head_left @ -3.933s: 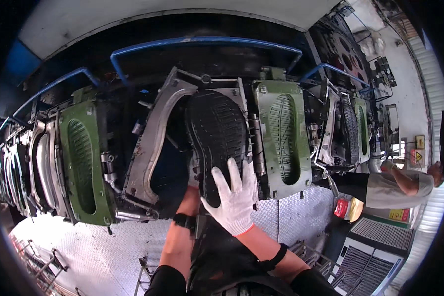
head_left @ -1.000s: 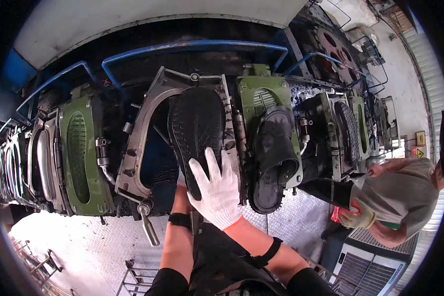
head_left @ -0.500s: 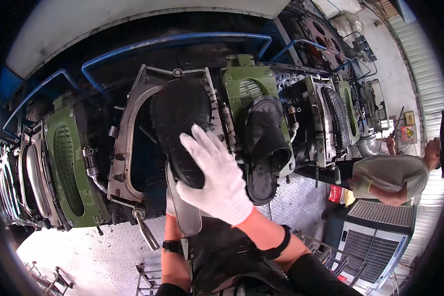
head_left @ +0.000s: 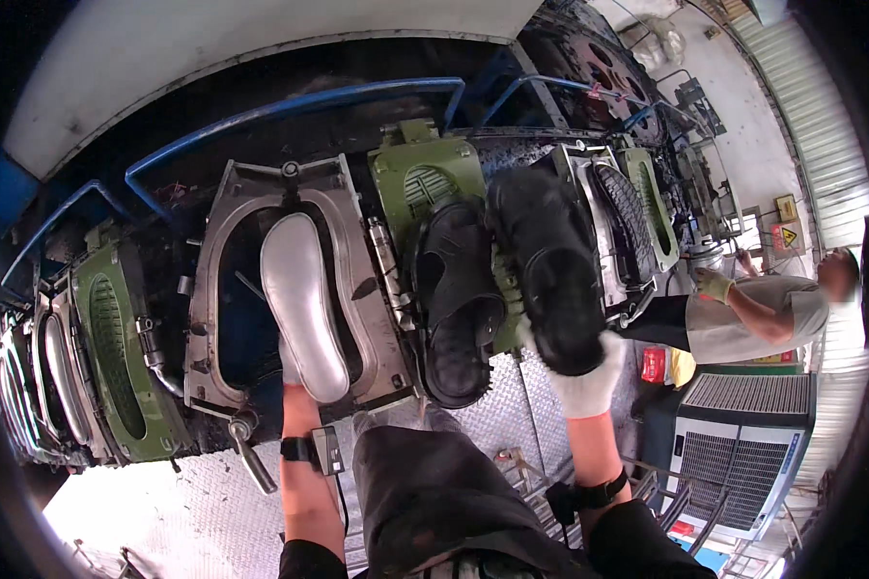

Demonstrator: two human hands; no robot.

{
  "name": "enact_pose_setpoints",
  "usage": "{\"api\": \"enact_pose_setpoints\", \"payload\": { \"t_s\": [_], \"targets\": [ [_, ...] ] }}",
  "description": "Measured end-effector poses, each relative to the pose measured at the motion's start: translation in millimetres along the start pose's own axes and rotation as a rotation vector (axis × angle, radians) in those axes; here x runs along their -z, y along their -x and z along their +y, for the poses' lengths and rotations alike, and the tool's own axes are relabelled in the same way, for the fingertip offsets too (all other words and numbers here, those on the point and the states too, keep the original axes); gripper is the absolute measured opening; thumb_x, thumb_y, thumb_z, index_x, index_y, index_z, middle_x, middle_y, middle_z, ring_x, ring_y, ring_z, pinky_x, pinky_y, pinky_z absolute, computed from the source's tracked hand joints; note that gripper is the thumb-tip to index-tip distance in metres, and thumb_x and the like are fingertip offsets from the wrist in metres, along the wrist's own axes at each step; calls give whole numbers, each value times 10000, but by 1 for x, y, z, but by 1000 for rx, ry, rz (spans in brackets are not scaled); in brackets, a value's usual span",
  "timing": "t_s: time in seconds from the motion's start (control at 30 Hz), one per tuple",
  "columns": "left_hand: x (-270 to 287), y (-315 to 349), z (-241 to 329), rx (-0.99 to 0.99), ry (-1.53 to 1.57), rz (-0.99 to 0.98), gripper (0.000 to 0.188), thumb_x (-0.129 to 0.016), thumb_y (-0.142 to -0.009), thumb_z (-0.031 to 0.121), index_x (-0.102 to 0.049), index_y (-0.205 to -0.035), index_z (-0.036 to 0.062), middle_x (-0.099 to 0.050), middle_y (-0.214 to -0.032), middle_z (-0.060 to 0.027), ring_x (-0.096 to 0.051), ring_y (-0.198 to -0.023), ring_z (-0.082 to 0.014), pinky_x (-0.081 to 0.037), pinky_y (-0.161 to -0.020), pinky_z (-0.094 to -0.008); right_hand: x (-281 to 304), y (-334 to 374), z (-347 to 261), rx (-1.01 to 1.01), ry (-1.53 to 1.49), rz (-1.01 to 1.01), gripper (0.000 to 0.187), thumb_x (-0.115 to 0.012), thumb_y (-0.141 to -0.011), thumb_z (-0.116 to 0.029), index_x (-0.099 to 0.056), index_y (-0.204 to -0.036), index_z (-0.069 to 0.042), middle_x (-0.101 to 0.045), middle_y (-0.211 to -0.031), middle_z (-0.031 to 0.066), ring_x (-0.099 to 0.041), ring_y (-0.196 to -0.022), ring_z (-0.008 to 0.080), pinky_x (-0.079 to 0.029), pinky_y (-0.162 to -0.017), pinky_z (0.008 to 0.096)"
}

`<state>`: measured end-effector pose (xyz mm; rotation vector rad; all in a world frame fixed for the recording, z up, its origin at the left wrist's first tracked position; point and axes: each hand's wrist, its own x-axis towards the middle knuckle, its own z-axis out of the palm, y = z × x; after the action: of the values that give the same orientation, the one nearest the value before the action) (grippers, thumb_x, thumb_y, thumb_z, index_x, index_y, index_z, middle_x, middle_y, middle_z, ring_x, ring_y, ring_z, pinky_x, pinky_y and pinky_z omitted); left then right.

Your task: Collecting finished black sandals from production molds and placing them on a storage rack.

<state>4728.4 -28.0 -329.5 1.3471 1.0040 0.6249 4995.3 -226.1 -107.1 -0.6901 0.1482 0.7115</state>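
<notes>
My right hand (head_left: 581, 381), in a white glove, is closed around the heel end of a black slide sandal (head_left: 550, 275). The sandal is held up over the right edge of a green mould plate (head_left: 386, 164), its toe end pointing away from me. Left of it, another black slide sandal (head_left: 457, 304) rests on that plate. A bare silver foot-shaped last (head_left: 304, 299) stands tilted within a metal mould frame (head_left: 365, 318). My left hand (head_left: 288, 365) is beside the last's lower end, mostly hidden behind it, so its fingers do not show.
More moulds stand in a row, including a green plate (head_left: 116, 347) at left and a metal mould (head_left: 608, 232) at right. A handle (head_left: 251, 458) juts toward me. Blue rails (head_left: 299, 101) run behind. At right, a person (head_left: 753, 314) stands near a large vented unit (head_left: 734, 463).
The black sandal has come off the silver last, leaving it bare. My right hand has carried it rightward past the other sandal. The view has shifted, and the person at right has moved an arm.
</notes>
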Motion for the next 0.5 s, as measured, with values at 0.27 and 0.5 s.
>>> {"api": "enact_pose_setpoints", "payload": {
  "t_s": [0.27, 0.5],
  "targets": [
    [-53, 48, 144, -354, -344, 475, 210, -495, -944, 66, -633, -1074, -26, -638, -1028, -103, -592, -974, -187, -446, -907, -310, 71, -7, 12, -99, 418, 104, 654, -488, -701, 97, -474, -1348, 1, -586, -1275, 157, -590, -1152, 286, -471, -1017, 392],
    [-190, 21, 243, 16, -868, -302, 385, -612, -850, 399, -673, -933, 28, -694, -790, -133, -695, -717, -313, -547, -594, -440, 76, -13, 4, 10, 1353, -63, 676, -641, -789, -120, -395, -1389, 73, -452, -1389, 181, -446, -1248, 271, -345, -1069, 367]
  ]
}}
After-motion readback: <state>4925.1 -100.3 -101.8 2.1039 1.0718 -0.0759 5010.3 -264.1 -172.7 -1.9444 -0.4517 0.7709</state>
